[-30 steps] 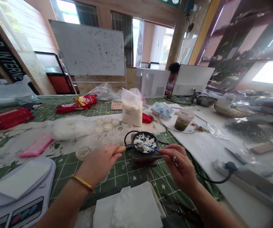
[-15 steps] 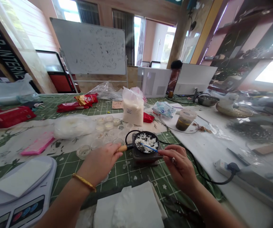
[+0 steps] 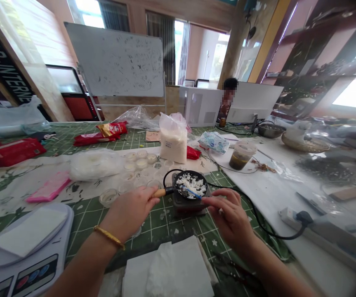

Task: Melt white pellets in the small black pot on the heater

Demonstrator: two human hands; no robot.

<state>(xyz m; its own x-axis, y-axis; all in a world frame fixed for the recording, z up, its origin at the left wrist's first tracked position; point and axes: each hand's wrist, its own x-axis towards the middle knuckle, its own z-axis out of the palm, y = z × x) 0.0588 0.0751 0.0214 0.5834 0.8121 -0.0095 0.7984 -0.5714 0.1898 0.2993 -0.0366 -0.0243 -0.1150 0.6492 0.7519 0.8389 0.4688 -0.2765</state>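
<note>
A small black frying pan [image 3: 205,181] rests on a dark little hot plate [image 3: 190,206]. White crumbly lumps [image 3: 198,184] lie in the pan. My left hand [image 3: 137,206], with a gold bangle at the wrist, is closed round the pan's wooden handle [image 3: 158,193]. Between the fingertips of my right hand [image 3: 232,214] is a thin blue stick [image 3: 193,192]; its far end reaches into the white lumps. What the stick's tip looks like is hidden among them.
Behind the pan stands a bag of white granules [image 3: 173,142], with small clear cups [image 3: 141,163] to its left. A kitchen scale [image 3: 63,231] is at left, white sheets [image 3: 184,268] in front. A black cable [image 3: 258,222] runs right to a power strip. A person sits behind a monitor [image 3: 253,99].
My right hand has moved slightly left and toward the pan with the blue stick. The left hand and the pan stay in place.
</note>
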